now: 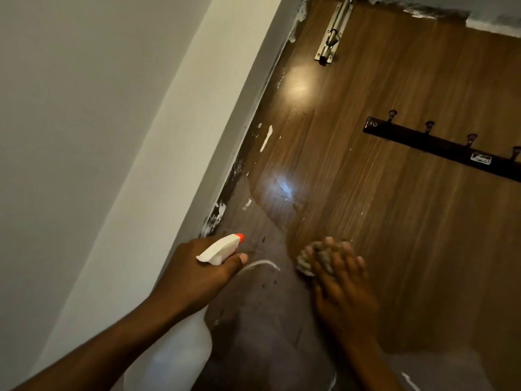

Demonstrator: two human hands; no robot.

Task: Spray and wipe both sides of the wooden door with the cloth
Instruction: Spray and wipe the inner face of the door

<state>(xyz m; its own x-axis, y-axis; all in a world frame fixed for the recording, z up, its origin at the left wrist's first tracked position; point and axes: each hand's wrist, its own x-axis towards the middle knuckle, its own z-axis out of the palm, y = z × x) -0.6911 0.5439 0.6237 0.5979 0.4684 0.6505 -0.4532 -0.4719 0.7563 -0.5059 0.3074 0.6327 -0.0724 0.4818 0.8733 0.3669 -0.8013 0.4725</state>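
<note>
A view from the head, looking along a wooden door (394,221) whose grain and long axis are running from the bottom of the picture up toward a metal bolt latch (334,32) at the top. A pale wall (98,136) is filling the left side, meeting the door along a paint-flecked edge.

The right hand (341,283) is lying flat against the door, low and near the middle. Its fingers (328,245) are pointing up the grain and curling over a small bunched grey cloth (306,262), which is being pressed to the wood. This hand is the nearer one to the work, already touching the surface.

The left hand (194,277) is sitting just beside it, close to the wall edge. It is gripping the neck of a white spray bottle (222,248), with the thumb (241,258) wrapped round the front. The orange nozzle is aiming up and to the right, toward a glossy patch (282,187) higher on the door. Whether a finger is on the trigger is hidden.

Most of the unwiped-looking wood is lying above and to the right of the cloth, reaching toward a black hook rail (439,148). The area around the hands is looking darker; whether that is shadow or damp is unclear.

Judging from this, only this face is being worked, and the next stroke is likely calling for the cloth to travel upward along the grain
</note>
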